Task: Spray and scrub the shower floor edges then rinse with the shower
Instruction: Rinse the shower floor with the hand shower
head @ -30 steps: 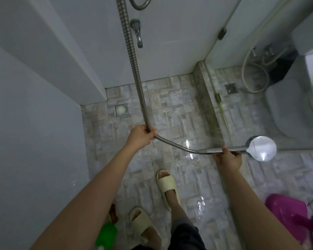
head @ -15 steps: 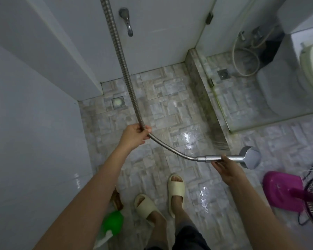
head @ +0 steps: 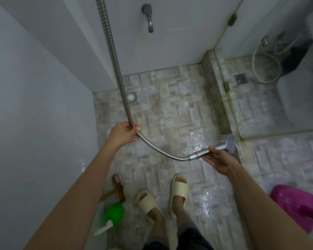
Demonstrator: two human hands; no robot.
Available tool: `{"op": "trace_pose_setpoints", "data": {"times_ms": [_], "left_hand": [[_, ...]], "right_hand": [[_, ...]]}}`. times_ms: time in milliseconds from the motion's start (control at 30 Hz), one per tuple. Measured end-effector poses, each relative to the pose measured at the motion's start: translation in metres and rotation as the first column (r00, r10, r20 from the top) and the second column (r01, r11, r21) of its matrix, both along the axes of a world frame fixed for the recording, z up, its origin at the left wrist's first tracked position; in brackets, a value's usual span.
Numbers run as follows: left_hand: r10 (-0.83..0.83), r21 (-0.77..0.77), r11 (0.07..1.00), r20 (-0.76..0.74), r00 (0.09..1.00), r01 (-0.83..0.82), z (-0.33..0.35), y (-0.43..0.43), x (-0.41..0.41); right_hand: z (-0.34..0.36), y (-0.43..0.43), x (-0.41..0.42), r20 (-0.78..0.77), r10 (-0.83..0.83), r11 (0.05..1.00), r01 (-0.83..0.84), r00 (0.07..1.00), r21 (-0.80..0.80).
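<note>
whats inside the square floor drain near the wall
A pale round lump sits in the drain; what it is can't be told. The shower hose crosses in front, hiding the drain's left edge.

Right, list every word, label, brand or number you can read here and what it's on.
None readable. The green spray bottle shows no legible label, the pale mark on the brown sandal is too blurred to read, and the shower head and hose bear no text.

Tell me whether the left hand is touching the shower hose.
Touching. The head view shows the left hand curled round the shower hose; the right hand holds the shower head by its handle.
</note>
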State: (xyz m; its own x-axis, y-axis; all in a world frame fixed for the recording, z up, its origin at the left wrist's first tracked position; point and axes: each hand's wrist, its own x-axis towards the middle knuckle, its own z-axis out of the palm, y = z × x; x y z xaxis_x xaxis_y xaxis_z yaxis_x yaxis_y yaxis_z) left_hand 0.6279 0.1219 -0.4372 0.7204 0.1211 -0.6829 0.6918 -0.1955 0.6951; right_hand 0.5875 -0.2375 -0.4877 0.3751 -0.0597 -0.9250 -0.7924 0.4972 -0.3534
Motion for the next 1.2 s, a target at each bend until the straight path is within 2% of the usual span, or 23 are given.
{"op": "trace_pose_setpoints", "data": {"times_ms": [267,400,600,700,833,967,1200], "left_hand": [[0.067,0.029,0.997,-0.005,0.998,-0.067,0.001,0.019,-0.008],[0.082,0.033,0.996,-0.011,0.997,-0.081,0.001,0.022,-0.009],[0.114,0.003,0.994,-0.03,0.993,-0.114,0.002,0.012,-0.008],[0.122,-0.012,0.992,-0.033,0.992,-0.123,0.002,0.002,-0.005],[0.141,-0.002,0.99,-0.024,0.99,-0.141,0.0,-0.003,0.001],[0.15,0.024,0.988,-0.009,0.989,-0.15,-0.002,0.002,0.003],[0.21,0.077,0.974,0.031,0.977,-0.212,-0.004,0.025,-0.005]], "right_hand": [[-0.005,0.018,0.036,0.046,0.138,0.99,-0.138,0.989,0.01],[-0.008,0.018,0.047,0.107,0.114,0.993,-0.116,0.988,0.014],[-0.007,0.004,0.064,-0.043,0.013,0.998,-0.016,0.999,-0.067],[-0.005,0.003,0.069,0.006,-0.078,0.994,0.079,0.997,-0.082],[-0.005,0.004,0.079,0.1,-0.082,0.995,0.088,0.992,-0.057],[-0.012,0.009,0.094,0.15,-0.051,0.998,0.054,0.987,-0.016],[-0.014,0.034,0.116,0.188,0.102,0.995,-0.104,0.977,0.004]]}}
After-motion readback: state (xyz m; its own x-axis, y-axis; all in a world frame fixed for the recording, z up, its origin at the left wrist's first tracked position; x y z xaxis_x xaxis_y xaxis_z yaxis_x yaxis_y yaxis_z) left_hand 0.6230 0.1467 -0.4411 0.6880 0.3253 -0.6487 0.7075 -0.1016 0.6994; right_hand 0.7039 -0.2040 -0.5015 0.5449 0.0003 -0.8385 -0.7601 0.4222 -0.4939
